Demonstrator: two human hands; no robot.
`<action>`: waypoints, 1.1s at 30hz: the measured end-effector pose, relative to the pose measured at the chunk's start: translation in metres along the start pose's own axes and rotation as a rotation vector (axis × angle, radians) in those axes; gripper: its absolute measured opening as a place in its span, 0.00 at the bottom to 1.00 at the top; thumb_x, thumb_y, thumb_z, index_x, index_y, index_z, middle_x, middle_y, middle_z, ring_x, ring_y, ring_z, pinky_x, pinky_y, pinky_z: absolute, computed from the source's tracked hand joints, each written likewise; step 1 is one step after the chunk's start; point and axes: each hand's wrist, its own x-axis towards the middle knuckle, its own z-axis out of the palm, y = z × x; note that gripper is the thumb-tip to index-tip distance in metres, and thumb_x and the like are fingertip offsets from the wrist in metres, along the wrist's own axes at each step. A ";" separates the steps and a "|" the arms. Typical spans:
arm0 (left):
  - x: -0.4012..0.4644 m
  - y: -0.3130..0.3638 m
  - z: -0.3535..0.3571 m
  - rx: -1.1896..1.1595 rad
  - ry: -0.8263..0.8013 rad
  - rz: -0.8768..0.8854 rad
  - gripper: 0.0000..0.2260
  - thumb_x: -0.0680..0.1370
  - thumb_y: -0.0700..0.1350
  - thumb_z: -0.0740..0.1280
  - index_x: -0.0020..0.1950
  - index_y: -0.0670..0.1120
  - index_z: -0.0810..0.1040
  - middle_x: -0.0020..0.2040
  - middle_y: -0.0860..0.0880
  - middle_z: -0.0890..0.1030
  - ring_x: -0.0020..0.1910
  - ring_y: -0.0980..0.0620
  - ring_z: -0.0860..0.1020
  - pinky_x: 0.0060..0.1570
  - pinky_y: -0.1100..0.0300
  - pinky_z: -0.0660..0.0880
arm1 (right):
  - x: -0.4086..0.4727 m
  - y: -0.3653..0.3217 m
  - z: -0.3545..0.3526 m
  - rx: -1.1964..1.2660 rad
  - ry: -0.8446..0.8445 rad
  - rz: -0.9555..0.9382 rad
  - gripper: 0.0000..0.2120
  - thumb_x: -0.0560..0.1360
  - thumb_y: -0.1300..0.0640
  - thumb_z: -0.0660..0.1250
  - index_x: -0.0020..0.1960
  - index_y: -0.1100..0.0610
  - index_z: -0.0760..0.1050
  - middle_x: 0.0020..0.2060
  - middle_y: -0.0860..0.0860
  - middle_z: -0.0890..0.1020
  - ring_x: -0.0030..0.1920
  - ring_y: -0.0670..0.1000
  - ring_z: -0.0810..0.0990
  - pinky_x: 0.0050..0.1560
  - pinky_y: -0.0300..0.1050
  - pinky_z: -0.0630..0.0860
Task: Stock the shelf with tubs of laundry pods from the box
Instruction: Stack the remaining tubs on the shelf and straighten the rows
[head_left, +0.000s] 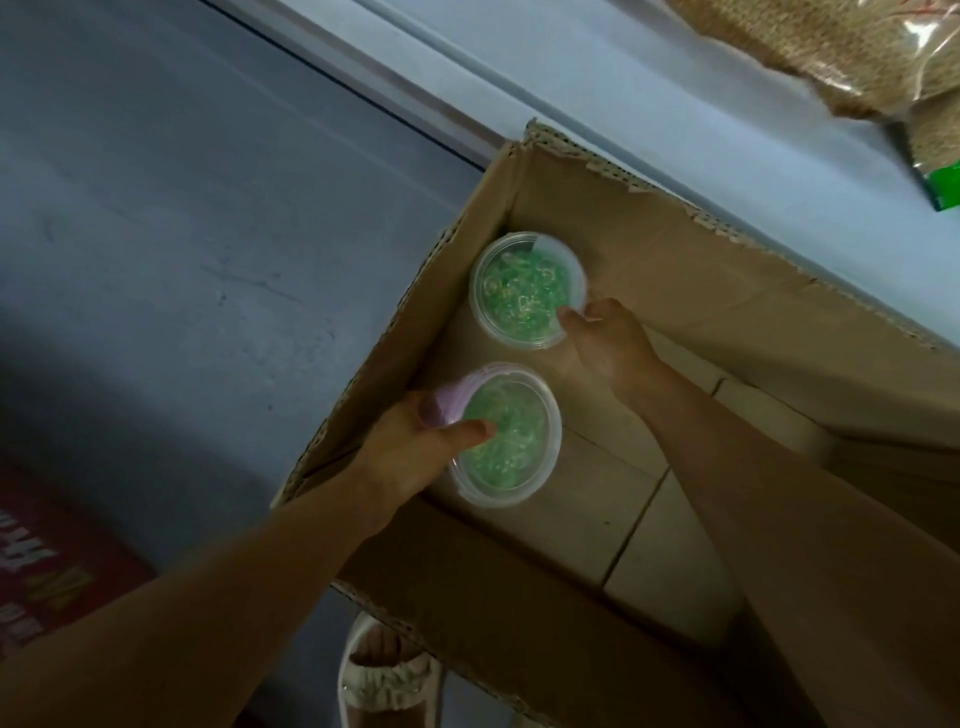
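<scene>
Left hand (410, 447) grips, thumb across the lid, the nearer round clear plastic tub of green pods (506, 436), right hand (602, 338) pinches the rim of the farther identical tub (527, 288), both inside the open brown cardboard box (675, 249) beside a grey floor (182, 208).

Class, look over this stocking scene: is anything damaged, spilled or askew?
Only the brown cardboard box: its top rim is torn ragged. Both clear tubs of green pods sit upright, lidded, nothing spilled.
</scene>
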 end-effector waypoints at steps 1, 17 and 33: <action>0.002 0.000 0.000 -0.015 -0.001 -0.007 0.29 0.70 0.51 0.73 0.69 0.48 0.68 0.60 0.52 0.74 0.59 0.51 0.73 0.57 0.58 0.68 | 0.006 0.000 0.007 0.041 -0.003 0.020 0.24 0.76 0.45 0.61 0.62 0.63 0.71 0.53 0.55 0.79 0.51 0.53 0.78 0.40 0.41 0.70; -0.071 0.024 -0.002 -0.081 0.027 -0.072 0.11 0.72 0.53 0.70 0.50 0.51 0.74 0.51 0.48 0.78 0.52 0.48 0.75 0.59 0.50 0.72 | -0.095 0.000 -0.062 0.299 0.019 0.119 0.10 0.78 0.50 0.60 0.52 0.55 0.76 0.49 0.57 0.82 0.51 0.56 0.81 0.57 0.57 0.76; -0.354 0.188 -0.080 -0.215 -0.006 0.073 0.14 0.75 0.53 0.66 0.55 0.46 0.78 0.50 0.46 0.81 0.50 0.48 0.79 0.45 0.58 0.76 | -0.368 -0.174 -0.263 0.578 0.170 0.092 0.09 0.78 0.57 0.62 0.40 0.60 0.72 0.43 0.60 0.77 0.44 0.54 0.77 0.56 0.54 0.75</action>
